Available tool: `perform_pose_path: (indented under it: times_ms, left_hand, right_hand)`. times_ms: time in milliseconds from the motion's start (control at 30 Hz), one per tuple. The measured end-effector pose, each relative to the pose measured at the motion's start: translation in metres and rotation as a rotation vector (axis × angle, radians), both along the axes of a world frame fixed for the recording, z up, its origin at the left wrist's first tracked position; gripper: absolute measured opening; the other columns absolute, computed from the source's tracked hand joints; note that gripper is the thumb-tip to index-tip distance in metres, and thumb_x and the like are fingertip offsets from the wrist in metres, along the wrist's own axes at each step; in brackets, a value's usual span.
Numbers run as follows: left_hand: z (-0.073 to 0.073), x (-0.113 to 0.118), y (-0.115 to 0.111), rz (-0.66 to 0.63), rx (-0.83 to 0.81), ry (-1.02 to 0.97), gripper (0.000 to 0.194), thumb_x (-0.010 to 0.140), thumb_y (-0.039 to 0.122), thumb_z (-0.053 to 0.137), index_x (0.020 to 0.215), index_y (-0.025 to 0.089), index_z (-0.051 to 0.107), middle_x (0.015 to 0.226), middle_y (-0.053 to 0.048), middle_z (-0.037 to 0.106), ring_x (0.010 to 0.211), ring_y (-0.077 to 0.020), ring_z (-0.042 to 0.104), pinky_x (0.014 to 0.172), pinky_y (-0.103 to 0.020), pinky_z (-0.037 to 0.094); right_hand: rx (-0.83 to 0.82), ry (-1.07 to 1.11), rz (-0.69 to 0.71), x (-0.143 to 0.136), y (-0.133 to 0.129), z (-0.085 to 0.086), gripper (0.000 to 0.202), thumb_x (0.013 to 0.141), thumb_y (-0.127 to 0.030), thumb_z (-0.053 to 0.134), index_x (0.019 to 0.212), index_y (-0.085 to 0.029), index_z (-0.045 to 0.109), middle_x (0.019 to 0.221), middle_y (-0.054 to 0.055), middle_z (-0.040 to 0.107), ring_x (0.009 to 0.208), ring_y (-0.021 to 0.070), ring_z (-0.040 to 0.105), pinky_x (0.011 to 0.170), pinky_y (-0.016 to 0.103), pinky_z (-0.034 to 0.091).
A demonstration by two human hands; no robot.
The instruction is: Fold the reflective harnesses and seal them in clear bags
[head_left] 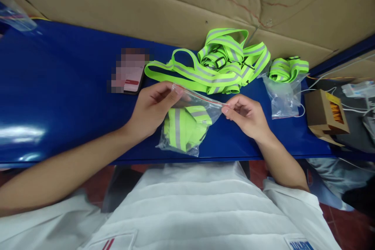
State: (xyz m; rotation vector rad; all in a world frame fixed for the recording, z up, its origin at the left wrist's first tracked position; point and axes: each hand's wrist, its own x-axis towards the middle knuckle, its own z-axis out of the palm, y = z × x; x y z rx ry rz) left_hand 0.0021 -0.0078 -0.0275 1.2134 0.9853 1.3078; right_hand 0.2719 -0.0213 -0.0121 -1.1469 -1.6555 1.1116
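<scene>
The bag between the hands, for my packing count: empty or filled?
Filled: a green strap shows through the clear bag, its top pinched by the left hand and right hand.

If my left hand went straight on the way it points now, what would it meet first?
Past the clear plastic bag it pinches, your left hand would probably meet the heap of lime-green, grey-striped straps; depth is unclear.

Blue desk (73, 86): a phone (133, 80) lies near the back edge, left of centre; a cardboard box (318, 109) with orange contents (336, 112) sits at the right edge; brown sheeting (117, 4) rises behind; clear plastic (20, 17) marks the back-left corner.
</scene>
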Motion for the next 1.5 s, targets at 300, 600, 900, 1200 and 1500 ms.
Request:
perform_pose_path:
  times_ms: [300, 600, 900, 1200, 1500]
  left_hand:
    - [-0.005, -0.001, 0.001, -0.042, 0.010, -0.025, 0.023, 0.091, 0.044, 0.082, 0.090, 0.022, 0.077, 0.087, 0.000, 0.079, 0.080, -0.0150, 0.074, 0.076, -0.025, 0.061]
    - [-0.004, 0.005, -0.001, -0.076, -0.042, -0.061, 0.024, 0.090, 0.044, 0.082, 0.089, 0.021, 0.075, 0.085, -0.001, 0.078, 0.078, -0.0136, 0.073, 0.074, -0.023, 0.059]
    - [-0.005, 0.007, -0.004, -0.110, -0.057, -0.016, 0.025, 0.091, 0.046, 0.080, 0.090, 0.022, 0.075, 0.086, -0.001, 0.077, 0.078, -0.0144, 0.071, 0.075, -0.025, 0.058]
    - [-0.009, 0.007, -0.003, -0.109, -0.043, 0.023, 0.027, 0.091, 0.048, 0.080, 0.091, 0.021, 0.076, 0.088, -0.002, 0.077, 0.080, -0.0166, 0.072, 0.076, -0.027, 0.057]
    - [-0.009, 0.009, -0.005, -0.144, -0.028, 0.032, 0.028, 0.090, 0.049, 0.080, 0.092, 0.021, 0.076, 0.089, -0.003, 0.077, 0.082, -0.0165, 0.072, 0.078, -0.027, 0.057]
  right_hand:
    - [0.035, -0.021, 0.065, -0.004, 0.002, -0.005, 0.017, 0.093, -0.036, 0.079, 0.092, -0.021, 0.071, 0.080, -0.001, 0.068, 0.068, 0.0112, 0.059, 0.063, 0.025, 0.047]
    - [0.051, -0.029, 0.103, -0.005, 0.004, -0.010, 0.021, 0.093, -0.038, 0.078, 0.085, -0.022, 0.068, 0.079, -0.001, 0.067, 0.069, 0.0132, 0.059, 0.064, 0.027, 0.047]
    - [0.033, -0.080, 0.098, -0.007, 0.001, -0.012, 0.024, 0.095, -0.042, 0.075, 0.085, -0.022, 0.066, 0.078, -0.001, 0.066, 0.069, 0.0134, 0.056, 0.065, 0.029, 0.044]
    - [0.051, -0.149, 0.150, -0.005, 0.001, -0.006, 0.023, 0.097, -0.042, 0.072, 0.088, -0.022, 0.065, 0.080, -0.001, 0.064, 0.073, 0.0145, 0.057, 0.068, 0.029, 0.046]
    - [0.069, -0.145, 0.089, -0.008, -0.001, -0.010, 0.024, 0.095, -0.043, 0.075, 0.087, -0.022, 0.069, 0.079, 0.000, 0.070, 0.070, 0.0139, 0.060, 0.065, 0.028, 0.047]
